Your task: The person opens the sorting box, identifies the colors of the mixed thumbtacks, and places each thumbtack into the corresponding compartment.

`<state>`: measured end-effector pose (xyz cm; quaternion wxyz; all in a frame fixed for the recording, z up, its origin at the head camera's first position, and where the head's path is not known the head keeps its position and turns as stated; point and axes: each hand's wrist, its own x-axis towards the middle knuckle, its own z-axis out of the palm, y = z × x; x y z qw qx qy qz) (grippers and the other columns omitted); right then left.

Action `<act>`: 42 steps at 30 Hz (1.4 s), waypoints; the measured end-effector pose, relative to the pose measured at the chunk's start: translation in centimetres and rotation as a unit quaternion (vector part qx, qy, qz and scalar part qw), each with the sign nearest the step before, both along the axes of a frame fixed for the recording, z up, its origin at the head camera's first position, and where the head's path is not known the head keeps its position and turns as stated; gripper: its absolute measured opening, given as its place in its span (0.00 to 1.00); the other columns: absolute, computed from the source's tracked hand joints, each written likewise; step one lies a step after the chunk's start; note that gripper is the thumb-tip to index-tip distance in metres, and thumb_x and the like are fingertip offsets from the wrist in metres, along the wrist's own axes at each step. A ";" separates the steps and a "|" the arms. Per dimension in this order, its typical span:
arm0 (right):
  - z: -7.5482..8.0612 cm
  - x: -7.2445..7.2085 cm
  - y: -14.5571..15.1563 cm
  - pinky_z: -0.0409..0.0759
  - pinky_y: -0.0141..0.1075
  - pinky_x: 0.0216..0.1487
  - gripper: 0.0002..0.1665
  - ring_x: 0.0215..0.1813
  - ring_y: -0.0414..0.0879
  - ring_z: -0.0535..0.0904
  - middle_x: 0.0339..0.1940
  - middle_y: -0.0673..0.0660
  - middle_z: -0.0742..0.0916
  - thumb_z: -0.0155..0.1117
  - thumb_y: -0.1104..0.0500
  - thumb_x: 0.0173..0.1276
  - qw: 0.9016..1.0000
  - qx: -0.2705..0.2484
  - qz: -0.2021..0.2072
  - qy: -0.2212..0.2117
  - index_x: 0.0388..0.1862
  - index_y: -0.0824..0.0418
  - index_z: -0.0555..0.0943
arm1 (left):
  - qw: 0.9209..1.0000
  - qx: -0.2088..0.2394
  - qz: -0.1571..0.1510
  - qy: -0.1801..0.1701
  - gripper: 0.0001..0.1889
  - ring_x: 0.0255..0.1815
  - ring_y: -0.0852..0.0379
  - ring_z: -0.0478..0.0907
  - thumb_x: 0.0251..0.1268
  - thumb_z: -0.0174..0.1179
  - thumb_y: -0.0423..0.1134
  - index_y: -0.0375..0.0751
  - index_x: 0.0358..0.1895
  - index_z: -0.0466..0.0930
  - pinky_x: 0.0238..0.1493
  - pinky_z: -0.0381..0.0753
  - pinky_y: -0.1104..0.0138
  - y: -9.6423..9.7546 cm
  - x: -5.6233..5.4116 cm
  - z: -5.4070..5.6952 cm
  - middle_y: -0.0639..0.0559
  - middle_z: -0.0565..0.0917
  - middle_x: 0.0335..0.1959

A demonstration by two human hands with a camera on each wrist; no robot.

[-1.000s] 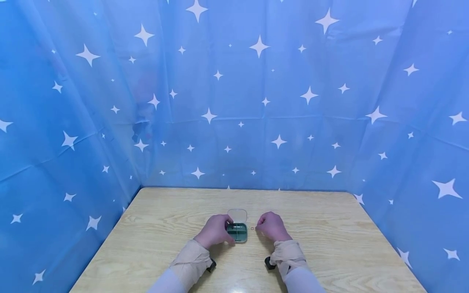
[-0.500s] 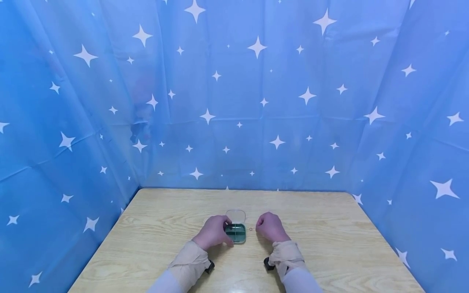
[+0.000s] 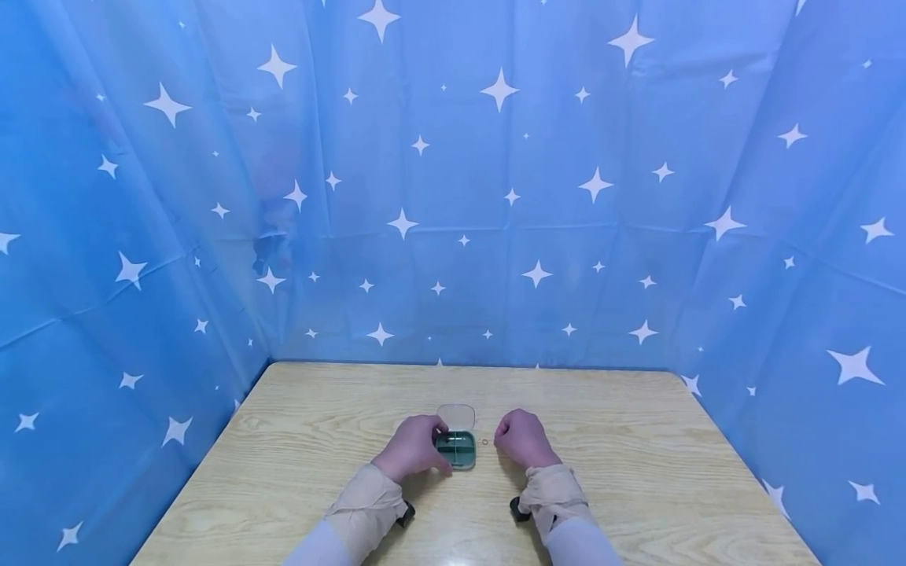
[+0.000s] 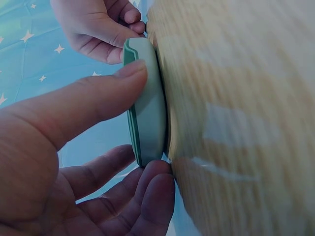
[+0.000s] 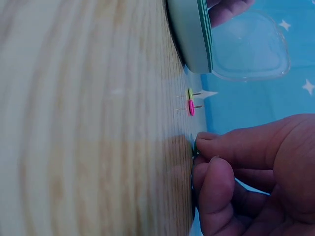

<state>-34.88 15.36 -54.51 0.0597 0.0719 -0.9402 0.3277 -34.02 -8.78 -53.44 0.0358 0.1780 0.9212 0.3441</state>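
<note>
A green pill box (image 3: 456, 450) with several compartments lies on the table, its clear lid (image 3: 456, 417) swung back. My left hand (image 3: 415, 446) grips the box from the left side. The left wrist view shows its thumb (image 4: 118, 86) on one edge and fingertips on another. Right of the box stand a pink thumbtack (image 5: 191, 107) and a yellow-green thumbtack (image 5: 190, 93), metal points up. Past them, my right hand (image 3: 524, 437) is low at the table, thumb and finger pinching a small green piece (image 5: 195, 149) mostly hidden by the fingertips.
The wood-grain table (image 3: 340, 409) extends around both hands. Behind it and at both sides hangs a blue curtain (image 3: 467, 196) with white stars. A dark wrist-worn device (image 3: 520, 509) sits under the right forearm.
</note>
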 end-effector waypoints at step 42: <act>-2.6 -2.9 5.1 0.79 0.20 0.36 0.09 0.35 0.36 0.83 0.36 0.53 0.86 0.49 0.68 0.85 0.707 -0.675 0.051 -0.203 0.52 0.66 0.78 | 1.000 0.007 -0.008 -0.014 0.35 0.42 0.54 0.81 0.36 0.88 0.39 0.36 0.54 0.85 0.49 0.84 0.55 -0.3 0.0 0.0 0.46 0.88 0.44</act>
